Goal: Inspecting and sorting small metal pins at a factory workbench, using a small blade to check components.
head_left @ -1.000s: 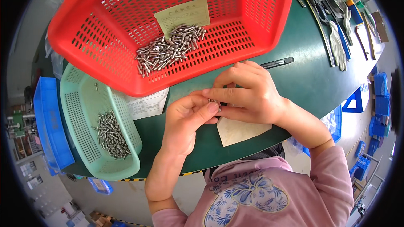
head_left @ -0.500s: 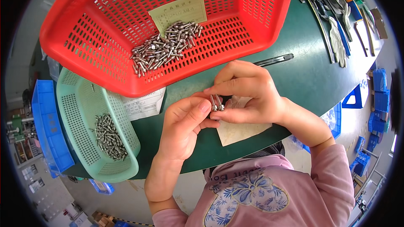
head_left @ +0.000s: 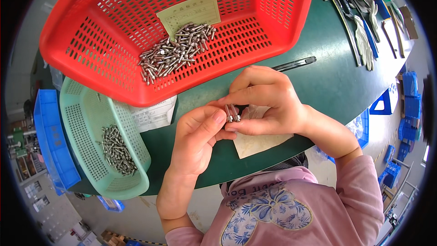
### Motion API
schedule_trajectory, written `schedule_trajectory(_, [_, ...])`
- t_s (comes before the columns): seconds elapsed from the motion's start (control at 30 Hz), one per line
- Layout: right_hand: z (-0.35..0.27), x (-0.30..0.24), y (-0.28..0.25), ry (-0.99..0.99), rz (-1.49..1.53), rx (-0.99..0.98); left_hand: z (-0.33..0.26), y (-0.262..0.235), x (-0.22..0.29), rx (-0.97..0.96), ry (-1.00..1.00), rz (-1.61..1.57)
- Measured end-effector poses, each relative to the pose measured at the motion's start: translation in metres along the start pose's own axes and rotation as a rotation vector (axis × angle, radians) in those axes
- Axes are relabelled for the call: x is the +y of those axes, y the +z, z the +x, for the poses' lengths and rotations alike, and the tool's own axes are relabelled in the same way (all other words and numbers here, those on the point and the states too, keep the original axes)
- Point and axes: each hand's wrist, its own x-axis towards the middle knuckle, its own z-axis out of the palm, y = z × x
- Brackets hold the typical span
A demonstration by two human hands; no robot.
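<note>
Two small silver metal pins with thicker heads (head_left: 232,113), screw-like in shape, stand side by side between my hands, heads toward me. My left hand (head_left: 198,130) pinches at them with thumb and fingers from the left. From the right, the thumb and fingers of my right hand (head_left: 267,102) close round the same pins. The fingertips hide part of them, so I cannot tell which hand bears each pin. Beyond the hands, a red basket (head_left: 214,75) holds a heap of similar metal pins (head_left: 175,52) and a yellowish card (head_left: 191,12).
At the left, a pale green basket (head_left: 142,155) holds more small metal parts (head_left: 117,150). A printed sheet (head_left: 157,116) lies partly under the baskets. Beige paper (head_left: 259,143) lies below my right hand. A black strip-like tool (head_left: 295,64), gloves (head_left: 363,45) and hand tools occupy the green table's right side.
The hands keep their grip in nearly the same place. The pins tilt slightly between the fingers, and the whole view has shifted a little.
</note>
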Motion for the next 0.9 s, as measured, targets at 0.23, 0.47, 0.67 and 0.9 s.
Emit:
schedule_trajectory(0.23, [-0.0023, 0.0001, -0.0028, 0.007, -0.012, -0.051, 0.0, -0.0027, -0.0015, -0.017, 0.016, 0.005])
schedule_trajectory(0.47, [-0.0005, -0.0011, -0.0034, -0.054, -0.014, -0.019, 0.0007, 0.0004, 0.0003, -0.048, 0.023, -0.018])
schedule_trajectory(0.67, [0.0, -0.0014, -0.0026, -0.094, -0.053, -0.007, 0.0001, 0.0002, -0.0023, -0.098, 0.064, 0.029])
schedule_trajectory(0.9, [-0.0011, 0.001, -0.001, -0.149, -0.074, 0.024, 0.0006, -0.0005, 0.0013, -0.122, -0.004, -0.077])
